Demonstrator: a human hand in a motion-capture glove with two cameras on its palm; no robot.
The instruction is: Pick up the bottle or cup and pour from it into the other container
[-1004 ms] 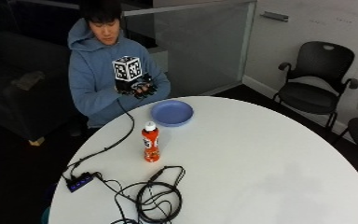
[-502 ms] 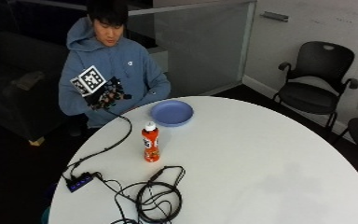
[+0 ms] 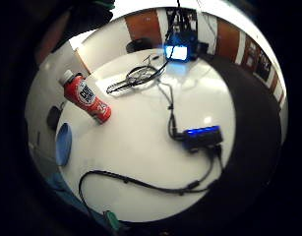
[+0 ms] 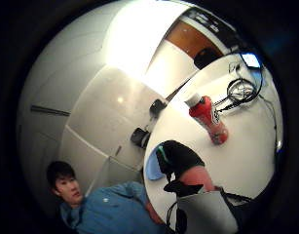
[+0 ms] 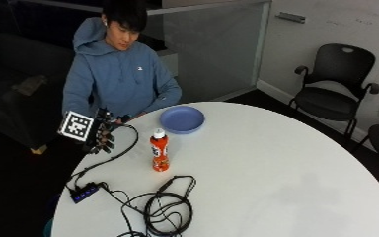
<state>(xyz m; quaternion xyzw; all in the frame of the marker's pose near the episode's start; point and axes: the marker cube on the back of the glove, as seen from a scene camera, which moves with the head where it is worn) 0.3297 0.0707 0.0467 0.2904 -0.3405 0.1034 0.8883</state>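
1 view only, outside, shows bottle (image 5: 159,150) cap.

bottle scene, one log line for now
right hand off table edge, empty | bottle upright, capped | plate behind it, apart

A red-orange bottle (image 5: 159,152) with a white cap and printed label stands upright, cap on, on a round white surface (image 5: 275,168). A shallow blue bowl (image 5: 182,119) sits near it on the same surface, closer to the seated person.

office meeting room | round white table (image 5: 275,163) | black chair (image 5: 334,79) | glass partition (image 5: 222,44)
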